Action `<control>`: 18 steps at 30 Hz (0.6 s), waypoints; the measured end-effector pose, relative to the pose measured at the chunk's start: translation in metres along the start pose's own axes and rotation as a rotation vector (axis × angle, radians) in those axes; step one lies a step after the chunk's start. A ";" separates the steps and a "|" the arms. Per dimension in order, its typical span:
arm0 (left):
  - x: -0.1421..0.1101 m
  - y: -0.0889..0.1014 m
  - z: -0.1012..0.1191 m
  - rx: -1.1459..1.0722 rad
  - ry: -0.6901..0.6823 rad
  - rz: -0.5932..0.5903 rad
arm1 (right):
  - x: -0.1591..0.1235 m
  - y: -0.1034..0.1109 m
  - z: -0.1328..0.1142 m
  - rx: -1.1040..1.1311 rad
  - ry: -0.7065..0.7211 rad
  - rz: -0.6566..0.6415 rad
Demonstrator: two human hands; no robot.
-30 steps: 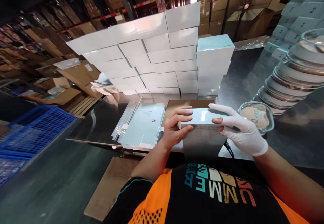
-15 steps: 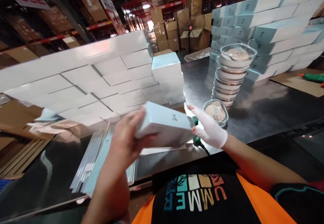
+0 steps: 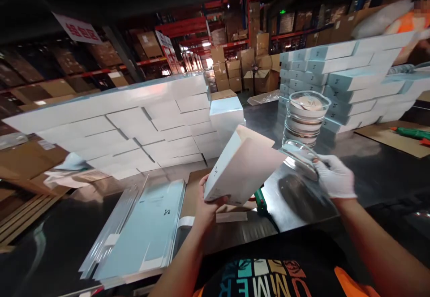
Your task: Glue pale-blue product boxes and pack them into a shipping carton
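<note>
My bare left hand (image 3: 211, 203) grips the lower end of a white and pale blue carton (image 3: 243, 167), which tilts up to the right with its flaps open at the top end. In a white glove, my right hand (image 3: 336, 177) holds a clear oval container (image 3: 300, 158) by its right edge, tipped beside the carton's open end. Behind it stands a stack of similar clear containers (image 3: 304, 118) with pale contents. A green glue gun (image 3: 260, 200) lies on the table under the carton, partly hidden.
Flat pale blue carton blanks (image 3: 151, 225) lie at the left. A wall of white boxes (image 3: 161, 126) stands behind them, and more boxed stacks (image 3: 352, 82) rise at the right. Another green glue gun (image 3: 411, 132) rests on cardboard (image 3: 393, 142). A person (image 3: 403, 23) is at the far right.
My right hand has left the carton and taken the oval container from the table, lifting it. My left hand has turned the carton so its open end faces up and right.
</note>
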State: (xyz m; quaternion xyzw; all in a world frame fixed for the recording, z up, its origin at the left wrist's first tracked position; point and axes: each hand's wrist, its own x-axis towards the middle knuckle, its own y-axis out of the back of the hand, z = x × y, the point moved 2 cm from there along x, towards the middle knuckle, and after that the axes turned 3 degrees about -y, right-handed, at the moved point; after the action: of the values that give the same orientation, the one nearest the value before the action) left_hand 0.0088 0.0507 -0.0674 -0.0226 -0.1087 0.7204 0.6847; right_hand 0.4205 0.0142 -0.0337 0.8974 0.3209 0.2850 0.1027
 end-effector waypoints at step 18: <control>-0.036 0.037 -0.056 0.441 0.069 -0.102 | -0.048 -0.048 -0.127 0.441 0.292 -0.643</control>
State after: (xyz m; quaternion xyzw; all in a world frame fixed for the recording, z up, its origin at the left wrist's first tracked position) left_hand -0.0155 0.0210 -0.1335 0.1086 0.0739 0.6900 0.7118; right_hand 0.2923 0.0213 0.0314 0.7023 0.6492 0.2869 -0.0547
